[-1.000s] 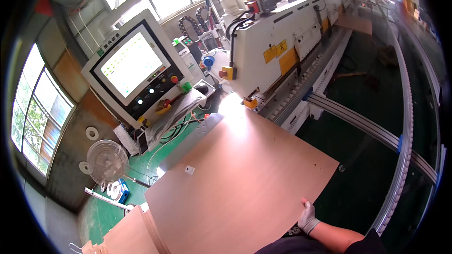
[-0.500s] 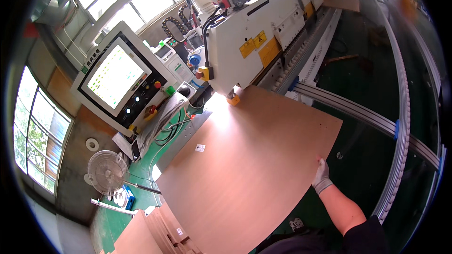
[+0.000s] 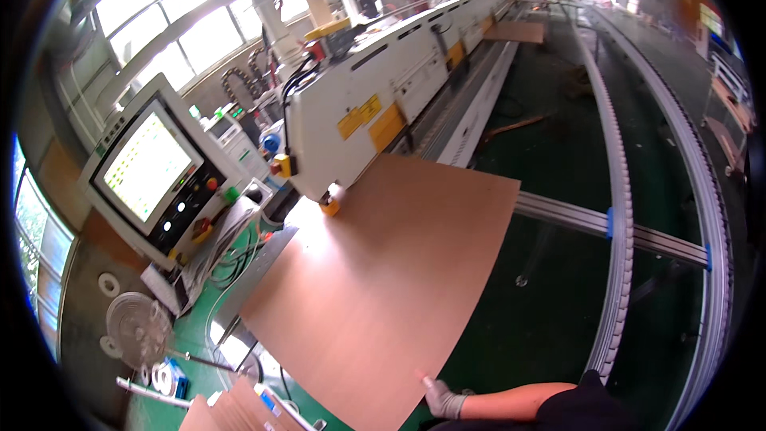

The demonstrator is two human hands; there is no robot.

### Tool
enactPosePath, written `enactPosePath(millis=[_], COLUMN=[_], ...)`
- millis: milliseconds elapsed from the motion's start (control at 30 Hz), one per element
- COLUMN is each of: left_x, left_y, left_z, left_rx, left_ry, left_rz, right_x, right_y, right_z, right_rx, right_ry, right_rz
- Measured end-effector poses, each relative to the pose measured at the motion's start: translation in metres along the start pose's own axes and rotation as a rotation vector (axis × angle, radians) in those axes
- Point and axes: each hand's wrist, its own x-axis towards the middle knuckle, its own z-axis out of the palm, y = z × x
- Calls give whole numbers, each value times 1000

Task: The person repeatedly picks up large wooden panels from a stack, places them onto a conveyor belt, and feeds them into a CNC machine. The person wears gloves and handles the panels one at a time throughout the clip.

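My right hand (image 3: 443, 397), in a pale glove that leaves the fingertips bare, grips the near right edge of a large flat brown board (image 3: 379, 279). The thumb lies on top of the board and the other fingers are hidden beneath it. At its far side the board meets a long white machine (image 3: 343, 124), by an orange block (image 3: 329, 207) where a bright light falls. A grey metal ledge (image 3: 251, 275) lies along the left edge of the board. My left hand is out of view.
A control panel (image 3: 148, 168) with a lit screen stands left of the machine. Below it are a round fan (image 3: 138, 327) and a stack of brown boards (image 3: 239, 411). To the right run long metal conveyor rails (image 3: 618, 231) joined by a crossbar (image 3: 566, 214) above a dark green floor.
My view has swung to the right. The board now reaches less far toward me, and its small white label no longer shows. My right hand sits closer to its near corner.
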Motion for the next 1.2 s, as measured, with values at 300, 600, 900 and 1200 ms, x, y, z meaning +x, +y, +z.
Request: enactPosePath(millis=[300,600,900,1200], left_x=[-21,14,-2,-77], left_y=[4,31,45,38], left_z=[82,141,74,-131], left_rx=[504,470,341,-30], left_ry=[205,81,137,429], left_rz=[-16,32,36,36], right_x=[58,34,118,76], right_y=[-99,-96,-148,-109], right_z=[-4,4,-35,16], right_rx=[388,197,562,468], right_ry=[280,316,282,-73], right_rz=[-17,143,-77,240])
